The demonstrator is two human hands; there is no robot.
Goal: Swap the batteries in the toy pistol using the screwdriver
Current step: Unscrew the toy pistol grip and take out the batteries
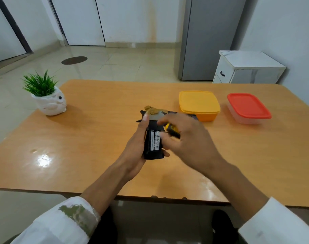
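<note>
The right hand is smeared by motion blur, so its fingers cannot be told apart cleanly. Only the yellow-and-black handle of the screwdriver is seen, held among the curled fingers; its shaft and tip are hidden, and it cannot be told what the tip touches. The barrel end of the toy pistol is covered by this hand, and only a dark corner is glimpsed past the knuckles, in front of the yellow lidded container. The print on the batteries is too small to be read. Both white sleeves are cut off by the lower edge.

The toy pistol is held above the wooden table, near its middle, with the butt turned toward the person. Its black grip is clasped by the left hand from the left and from beneath: the thumb is stretched up along the left side toward the tan part at the top, and fingertips are seen curling round the lower right of the grip. The battery compartment is seen uncovered, with two batteries lying side by side in it. The right hand is just to the right of the compartment, over the pistol's upper body.

A red-lidded container is set well to the right, and a potted plant at the table's far left corner.
</note>
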